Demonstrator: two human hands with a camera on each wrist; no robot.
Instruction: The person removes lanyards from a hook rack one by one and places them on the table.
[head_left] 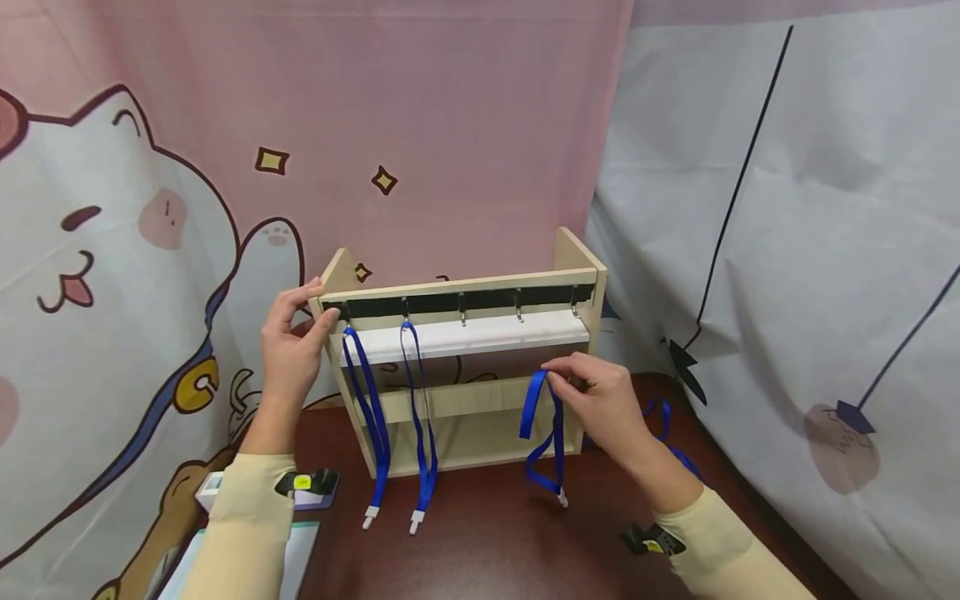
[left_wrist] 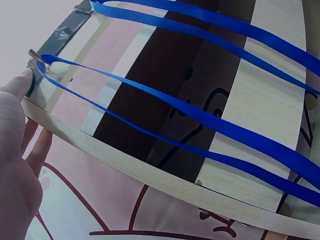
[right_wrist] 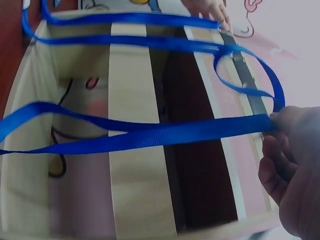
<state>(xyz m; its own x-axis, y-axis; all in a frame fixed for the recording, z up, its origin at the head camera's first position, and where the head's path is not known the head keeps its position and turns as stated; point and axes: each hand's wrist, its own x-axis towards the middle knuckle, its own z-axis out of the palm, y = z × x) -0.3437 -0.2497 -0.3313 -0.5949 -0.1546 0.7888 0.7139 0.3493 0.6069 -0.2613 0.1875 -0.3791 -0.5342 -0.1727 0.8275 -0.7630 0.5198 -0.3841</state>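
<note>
- On the dark brown tabletop (head_left: 480, 533) in the head view stands a small wooden rack (head_left: 579, 250) with a black strip of metal hooks (head_left: 517, 315) along its top rail. The left hand (head_left: 292, 342) grips the rack's upper left corner, thumb on the front and fingers behind, seemingly to keep it from tipping or sliding. Two blue lanyards (head_left: 367, 400) already hang from the two leftmost hooks, their white clips resting on the table. The right hand (head_left: 600, 400) pinches a third lanyard (head_left: 543, 433) by its loop, in front of the middle shelf and below the three bare hooks, its tail dangling just above the table. More blue strap (head_left: 660, 417) lies behind that hand. Open room is to the right of the hung pair; the rack's right wall and the grey curtain (head_left: 787, 250) close that side.
- Beside the rack's left wall in the left wrist view, the thumb (left_wrist: 22, 82) presses the corner next to the first hook (left_wrist: 35, 55), with the hung straps (left_wrist: 210, 125) stretching away across the shelves.
- Close up in the right wrist view, the fingertips (right_wrist: 285, 120) nip the strap's loop (right_wrist: 150, 132) taut, level with the hook strip (right_wrist: 250, 85); the grip is narrow, and the gap to the strip is unobstructed.
</note>
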